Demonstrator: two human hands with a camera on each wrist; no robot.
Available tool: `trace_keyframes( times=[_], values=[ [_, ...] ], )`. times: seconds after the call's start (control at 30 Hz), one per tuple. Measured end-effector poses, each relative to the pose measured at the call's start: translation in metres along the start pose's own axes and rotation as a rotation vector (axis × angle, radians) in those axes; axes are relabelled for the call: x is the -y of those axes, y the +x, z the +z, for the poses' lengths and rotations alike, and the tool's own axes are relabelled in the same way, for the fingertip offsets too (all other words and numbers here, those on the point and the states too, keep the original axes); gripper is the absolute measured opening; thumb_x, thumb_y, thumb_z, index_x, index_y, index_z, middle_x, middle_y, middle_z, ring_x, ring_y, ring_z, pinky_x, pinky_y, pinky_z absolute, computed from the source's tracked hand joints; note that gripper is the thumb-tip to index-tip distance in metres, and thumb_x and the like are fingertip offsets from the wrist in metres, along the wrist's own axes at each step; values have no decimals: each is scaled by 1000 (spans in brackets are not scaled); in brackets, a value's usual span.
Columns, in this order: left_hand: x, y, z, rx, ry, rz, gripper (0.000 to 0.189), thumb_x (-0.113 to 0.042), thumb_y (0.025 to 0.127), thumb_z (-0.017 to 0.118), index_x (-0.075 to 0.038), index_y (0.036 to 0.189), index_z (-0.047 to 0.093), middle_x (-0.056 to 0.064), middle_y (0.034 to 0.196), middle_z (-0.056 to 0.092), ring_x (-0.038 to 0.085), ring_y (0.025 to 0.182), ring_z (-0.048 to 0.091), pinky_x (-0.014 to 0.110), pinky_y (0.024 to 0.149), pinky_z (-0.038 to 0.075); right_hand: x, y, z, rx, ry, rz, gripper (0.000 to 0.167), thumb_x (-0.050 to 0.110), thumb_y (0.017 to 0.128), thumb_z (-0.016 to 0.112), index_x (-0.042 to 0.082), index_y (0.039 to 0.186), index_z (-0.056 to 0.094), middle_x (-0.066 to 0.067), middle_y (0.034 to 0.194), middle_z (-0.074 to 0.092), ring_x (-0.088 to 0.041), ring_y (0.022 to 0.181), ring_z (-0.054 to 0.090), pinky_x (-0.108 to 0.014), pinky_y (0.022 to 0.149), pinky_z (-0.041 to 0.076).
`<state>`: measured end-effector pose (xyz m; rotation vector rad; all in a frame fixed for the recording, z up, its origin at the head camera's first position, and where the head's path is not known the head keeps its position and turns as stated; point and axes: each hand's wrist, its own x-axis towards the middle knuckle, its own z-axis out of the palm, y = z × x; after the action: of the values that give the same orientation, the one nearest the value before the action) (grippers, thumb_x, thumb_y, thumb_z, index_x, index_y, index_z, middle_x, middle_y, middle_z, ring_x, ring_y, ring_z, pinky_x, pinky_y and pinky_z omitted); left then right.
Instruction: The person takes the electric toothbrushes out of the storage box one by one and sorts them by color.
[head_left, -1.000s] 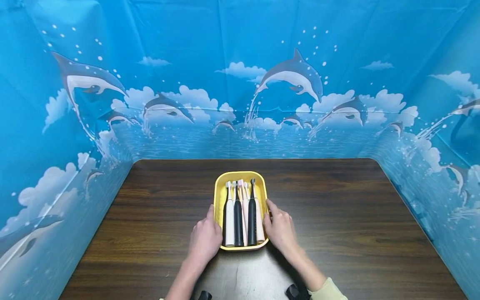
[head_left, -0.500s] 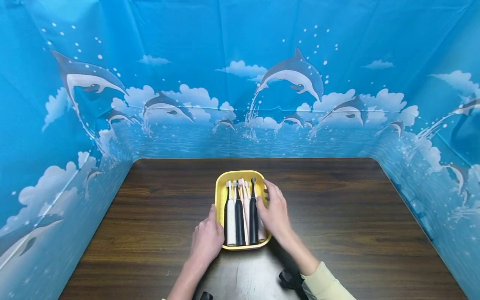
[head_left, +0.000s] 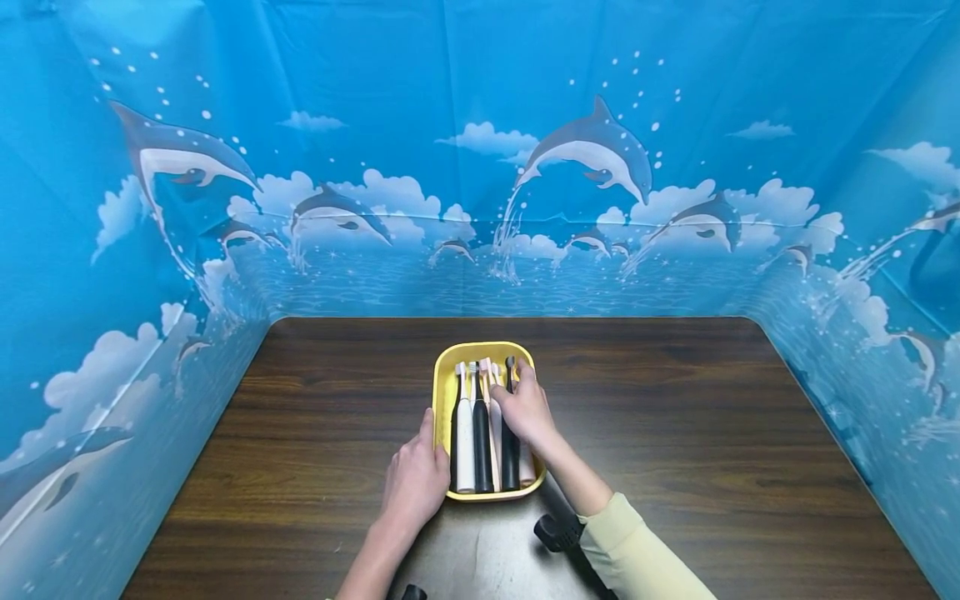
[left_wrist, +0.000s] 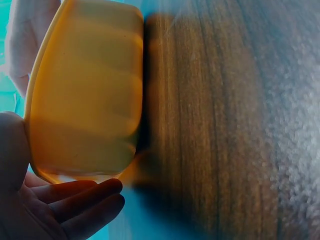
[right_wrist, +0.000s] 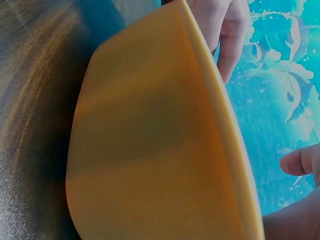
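Observation:
A yellow plastic basket (head_left: 491,497) stands on the table, holding several electric toothbrushes laid lengthwise with their heads at the far end. Among them are a white toothbrush (head_left: 465,450), a black toothbrush (head_left: 482,454) beside it, another black toothbrush (head_left: 510,467) and a pale pink one (head_left: 527,468) at the right. My left hand (head_left: 415,479) grips the basket's left side, thumb at the rim and fingers along the outside wall. My right hand (head_left: 527,412) hovers over the right-hand toothbrushes, thumb (right_wrist: 295,162) spread from the fingers. Its fingertips partly hide the brush necks; contact is unclear.
The dark wood-grain table (head_left: 675,433) extends on both sides of the basket. A blue dolphin-printed curtain (head_left: 420,125) encloses the back and sides. A black wrist camera mount (head_left: 555,533) sits by the right forearm, above the table's near part.
My right hand has let go of the basket's right rim and moved left over the toothbrushes. My left hand keeps its grip; the basket has barely shifted.

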<state>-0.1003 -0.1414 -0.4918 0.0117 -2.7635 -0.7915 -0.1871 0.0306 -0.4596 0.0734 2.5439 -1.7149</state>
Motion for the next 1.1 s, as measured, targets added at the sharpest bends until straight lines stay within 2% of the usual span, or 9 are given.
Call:
trace_keyframes(
  times=[0.13, 0.27, 0.37, 0.47, 0.57, 0.67, 0.83, 0.93, 1.1],
  values=[
    [0, 0, 0, 20, 1, -1, 60, -7, 93, 63, 5, 149, 47, 30, 110, 70, 47, 88, 70, 57, 71, 53, -2, 7, 3, -3, 66, 22, 76, 15, 92, 62, -9, 155, 29, -33, 151, 43, -45, 137, 47, -51, 113, 35],
    [-1, 2, 0, 59, 8, -14, 63, -8, 94, 63, 4, 152, 42, 30, 117, 68, 47, 90, 70, 57, 72, 53, -1, 11, 4, 25, 205, 53, 74, 9, 92, 61, -7, 156, 26, -33, 149, 45, -46, 136, 47, -52, 112, 36],
    [-2, 4, 1, 88, 9, -32, 65, -10, 95, 62, 3, 155, 39, 29, 121, 67, 46, 91, 70, 57, 72, 54, -2, 11, 3, 41, 290, 67, 74, 4, 91, 61, -7, 155, 26, -33, 141, 52, -43, 127, 55, -50, 105, 43],
    [-1, 4, 1, 94, 12, -31, 66, -11, 95, 62, 3, 155, 38, 29, 122, 67, 46, 92, 70, 57, 73, 54, -4, 8, 1, 61, 333, 64, 73, 1, 90, 62, -8, 154, 28, -31, 128, 61, -37, 112, 63, -44, 96, 49],
    [-1, 5, 1, 93, 14, -27, 66, -12, 95, 62, 3, 155, 38, 29, 125, 65, 47, 94, 69, 58, 75, 54, -6, 4, -3, 106, 348, 50, 69, 0, 91, 61, -11, 152, 31, -29, 118, 66, -29, 98, 67, -36, 86, 51],
    [0, 4, 1, 100, 16, -33, 66, -14, 96, 61, 2, 156, 37, 28, 133, 62, 48, 98, 68, 59, 79, 53, -7, -1, -9, 176, 378, 59, 64, -1, 94, 60, -10, 151, 33, -28, 117, 67, -23, 89, 68, -30, 75, 53],
    [0, 5, 1, 120, 15, -46, 67, -15, 97, 60, 1, 157, 35, 27, 139, 58, 49, 103, 67, 60, 83, 52, -6, -12, -22, 279, 389, 65, 57, -1, 96, 57, -9, 149, 37, -27, 120, 65, -25, 90, 69, -27, 67, 52],
    [-1, 6, 1, 133, 12, -55, 68, -16, 97, 60, 0, 158, 34, 27, 140, 57, 49, 105, 66, 60, 85, 52, -5, -18, -31, 330, 360, 53, 51, -1, 97, 57, -8, 145, 42, -27, 120, 64, -29, 96, 69, -28, 69, 53],
    [0, 7, 1, 148, 16, -63, 69, -17, 97, 60, -1, 159, 33, 27, 141, 56, 49, 104, 66, 61, 84, 52, -7, -27, -42, 383, 320, 49, 46, 0, 97, 59, -8, 140, 46, -26, 119, 66, -35, 103, 69, -37, 81, 57]
  ],
)
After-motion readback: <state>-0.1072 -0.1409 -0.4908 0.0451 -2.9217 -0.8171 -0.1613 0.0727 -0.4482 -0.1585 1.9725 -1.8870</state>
